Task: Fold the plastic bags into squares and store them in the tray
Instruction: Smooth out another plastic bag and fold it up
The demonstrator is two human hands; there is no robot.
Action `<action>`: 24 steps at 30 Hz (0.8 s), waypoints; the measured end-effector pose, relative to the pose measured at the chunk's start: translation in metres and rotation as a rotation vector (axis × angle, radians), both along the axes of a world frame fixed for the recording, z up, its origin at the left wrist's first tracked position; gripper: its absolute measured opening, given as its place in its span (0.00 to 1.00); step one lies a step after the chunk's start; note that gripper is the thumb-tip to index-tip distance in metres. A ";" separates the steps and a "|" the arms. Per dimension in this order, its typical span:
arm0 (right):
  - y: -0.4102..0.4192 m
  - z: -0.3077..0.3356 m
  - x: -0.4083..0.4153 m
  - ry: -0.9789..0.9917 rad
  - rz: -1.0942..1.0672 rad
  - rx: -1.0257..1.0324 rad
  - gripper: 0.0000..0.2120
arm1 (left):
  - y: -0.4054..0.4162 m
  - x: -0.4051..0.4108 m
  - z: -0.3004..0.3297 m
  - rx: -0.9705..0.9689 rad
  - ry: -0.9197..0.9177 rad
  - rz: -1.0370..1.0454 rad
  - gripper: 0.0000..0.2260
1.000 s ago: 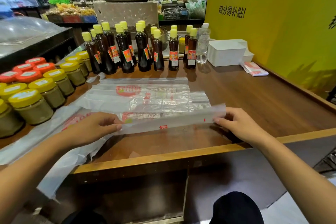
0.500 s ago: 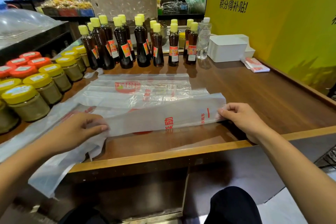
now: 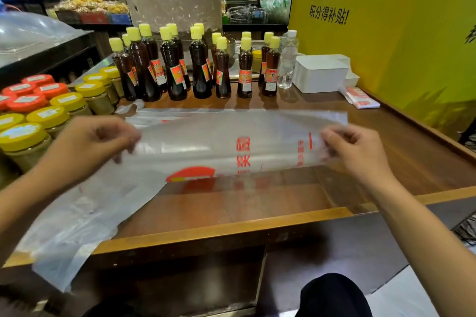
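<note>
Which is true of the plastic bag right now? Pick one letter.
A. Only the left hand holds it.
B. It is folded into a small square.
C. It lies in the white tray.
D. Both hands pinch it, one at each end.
D: the left hand and right hand each pinch an end of the bag, stretched above the counter, apart from the tray.

bottles (image 3: 199, 69) behind bag (image 3: 206, 147); jars (image 3: 49, 110) left
</note>
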State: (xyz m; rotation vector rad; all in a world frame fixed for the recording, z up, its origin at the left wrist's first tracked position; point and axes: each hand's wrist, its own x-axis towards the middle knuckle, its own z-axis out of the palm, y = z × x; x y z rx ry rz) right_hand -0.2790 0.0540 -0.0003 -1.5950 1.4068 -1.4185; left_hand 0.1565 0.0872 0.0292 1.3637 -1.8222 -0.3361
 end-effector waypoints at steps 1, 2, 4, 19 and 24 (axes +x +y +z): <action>-0.003 0.013 0.003 0.021 -0.039 -0.069 0.06 | -0.005 0.000 0.012 -0.074 0.027 0.046 0.06; -0.007 0.028 0.006 0.032 -0.072 -0.135 0.06 | -0.012 0.001 0.025 -0.135 0.051 0.090 0.05; -0.022 0.053 0.011 0.032 -0.102 -0.220 0.05 | -0.027 0.001 0.048 -0.174 0.079 0.146 0.05; -0.117 -0.043 0.029 0.143 -0.046 0.239 0.07 | -0.128 0.015 -0.053 0.100 -0.253 0.289 0.04; -0.138 -0.066 0.033 0.381 -0.152 0.143 0.05 | -0.134 0.006 -0.072 0.031 -0.409 0.442 0.15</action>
